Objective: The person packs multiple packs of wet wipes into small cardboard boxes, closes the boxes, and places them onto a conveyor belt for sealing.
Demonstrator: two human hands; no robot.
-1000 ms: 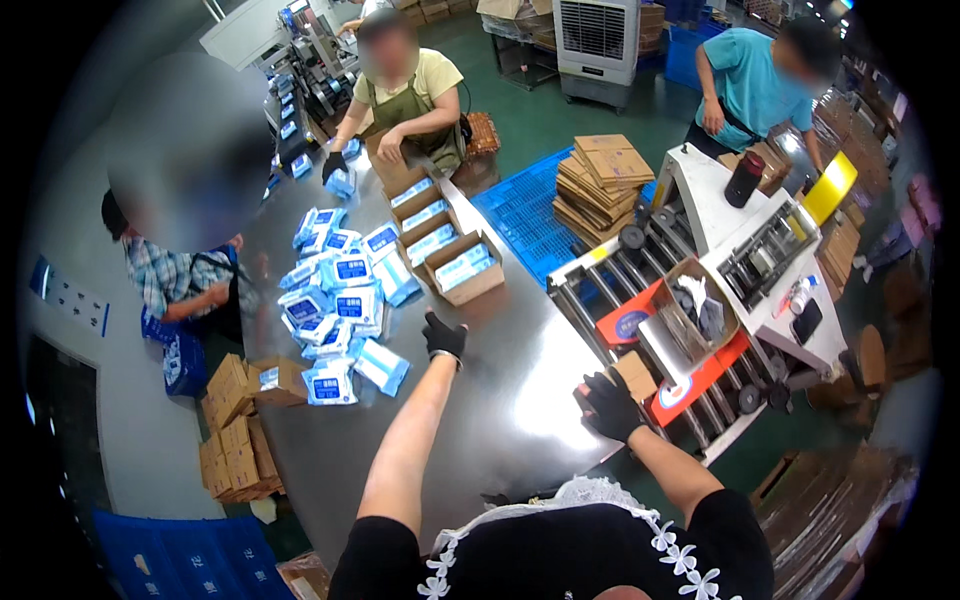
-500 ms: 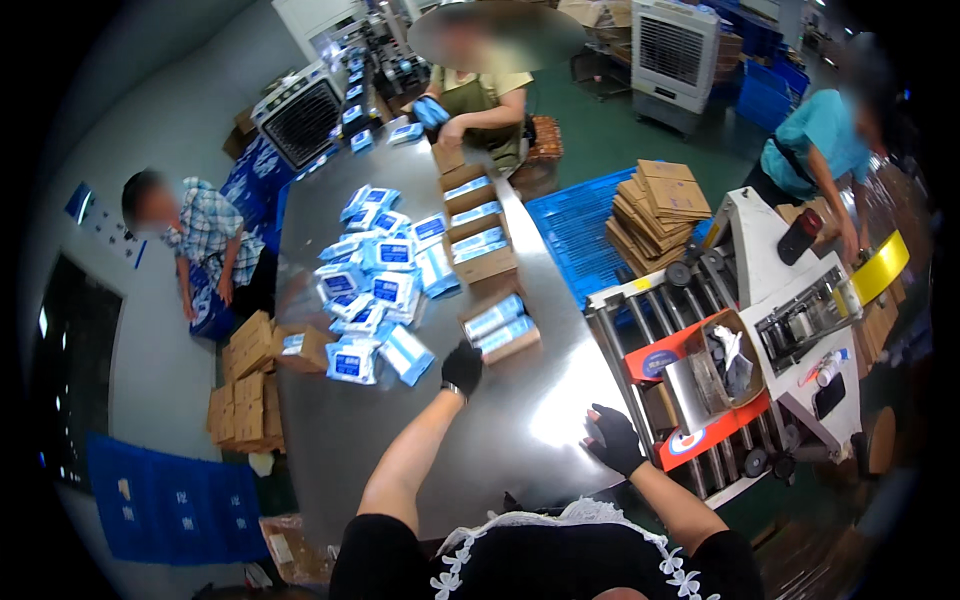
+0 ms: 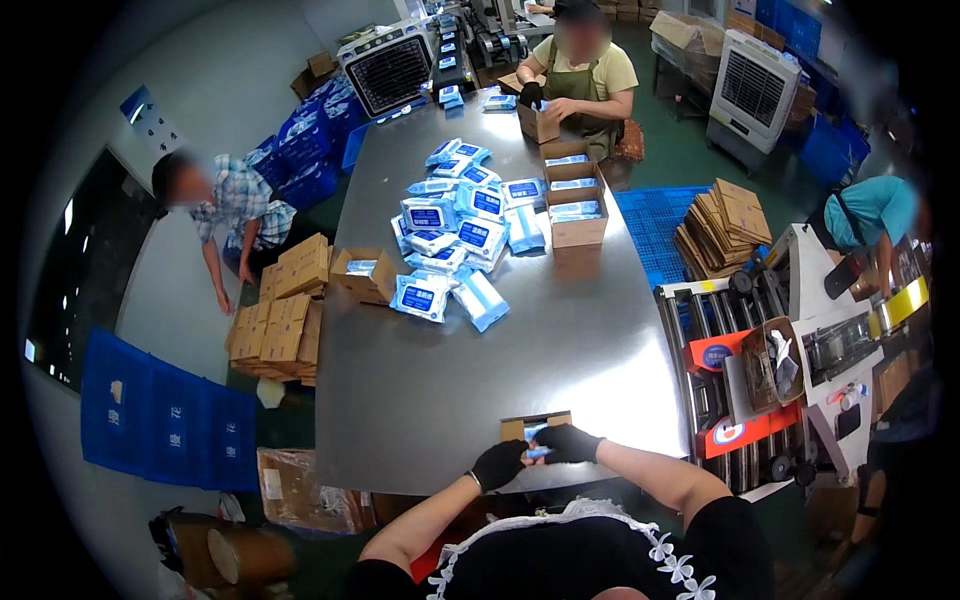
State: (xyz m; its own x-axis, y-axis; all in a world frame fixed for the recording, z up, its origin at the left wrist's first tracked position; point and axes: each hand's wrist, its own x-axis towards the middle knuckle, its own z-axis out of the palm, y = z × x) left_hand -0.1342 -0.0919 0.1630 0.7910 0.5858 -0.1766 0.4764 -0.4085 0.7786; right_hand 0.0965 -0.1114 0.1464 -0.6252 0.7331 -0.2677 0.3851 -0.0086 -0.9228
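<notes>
Near the table's front edge stands a small open cardboard box (image 3: 513, 428) holding blue-and-white wet-wipe packs, and both of my black-gloved hands are at its near side. My left hand (image 3: 498, 466) is closed, its bare fingertips on a light blue wet-wipe pack (image 3: 539, 453). From the other side my right hand (image 3: 567, 443) closes on the same pack and hides part of the box. Further off lies a loose pile of wet-wipe packs (image 3: 482, 237). Right of the pile is a row of open boxes (image 3: 578, 233) with packs inside.
A filled box (image 3: 366, 283) sits at the metal table's (image 3: 430, 390) left edge, by stacked cartons (image 3: 290, 295). A roller conveyor with a machine (image 3: 745, 400) adjoins the right side. One co-worker (image 3: 590, 80) handles a box at the far end; others stand left and right.
The open box with packs has come from mid-table to the near edge. My left hand has come back with it, and my right hand has moved left to it. My view has shifted.
</notes>
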